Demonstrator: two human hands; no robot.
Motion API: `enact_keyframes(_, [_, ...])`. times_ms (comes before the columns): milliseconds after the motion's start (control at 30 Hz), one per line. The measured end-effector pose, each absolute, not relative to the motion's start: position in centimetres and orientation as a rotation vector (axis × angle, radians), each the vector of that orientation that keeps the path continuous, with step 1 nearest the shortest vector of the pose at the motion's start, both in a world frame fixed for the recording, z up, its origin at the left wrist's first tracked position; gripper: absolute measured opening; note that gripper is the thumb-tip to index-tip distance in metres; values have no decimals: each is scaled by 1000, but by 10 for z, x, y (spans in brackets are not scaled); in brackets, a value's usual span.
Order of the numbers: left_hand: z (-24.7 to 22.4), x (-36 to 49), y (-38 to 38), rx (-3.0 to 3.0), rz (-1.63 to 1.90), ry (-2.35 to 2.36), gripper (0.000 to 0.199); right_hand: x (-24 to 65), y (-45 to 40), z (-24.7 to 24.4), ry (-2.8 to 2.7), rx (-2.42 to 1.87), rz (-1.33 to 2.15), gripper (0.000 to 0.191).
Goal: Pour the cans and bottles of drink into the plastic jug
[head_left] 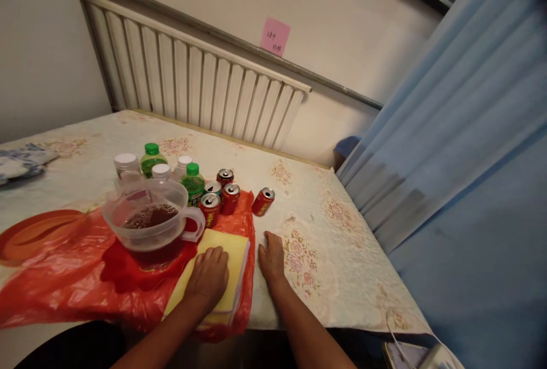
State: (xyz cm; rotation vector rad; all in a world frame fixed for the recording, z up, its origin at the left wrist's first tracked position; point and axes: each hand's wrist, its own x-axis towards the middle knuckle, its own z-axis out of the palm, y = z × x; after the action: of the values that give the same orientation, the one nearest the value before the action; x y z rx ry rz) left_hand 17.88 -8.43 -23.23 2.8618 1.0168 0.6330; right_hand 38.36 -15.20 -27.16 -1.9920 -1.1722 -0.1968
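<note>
My left hand (208,278) lies on a stack of yellow paper (237,246), its fingers loosely bent over the top sheet and gripping nothing. Just right of the stack, my right hand (272,256) rests on the tablecloth, thumb apart from the fingers, holding nothing. A clear plastic jug (115,212) with dark brown liquid stands left of the paper, in or on a red dish (123,278). Its handle (199,222) points toward the paper. Beyond my right hand is a single opened red can (263,202). More red cans (231,198) stand together behind the paper.
Behind the jug are green-capped bottles (194,187) and white-lidded jars (127,165). A red plastic bag (55,289) spreads under these things, near an orange-red lid (38,232). A radiator (196,73) lines the wall; a blue curtain (461,130) hangs at right.
</note>
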Motion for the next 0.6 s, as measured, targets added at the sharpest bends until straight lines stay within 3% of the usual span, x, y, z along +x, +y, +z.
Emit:
enact_keyframes(267, [-213,183,-76,2841,510,969,17,408,-118,-276,-937,-1897,-85,49])
enact_keyframes(467, [-219,178,-75,2771,514,952,16,424,-77,-268,-759,-1815,-35,65])
enact_keyframes(600, [-225,177,-74,2747,553,922,15,430,-57,-259,-761,-1796,-44,64])
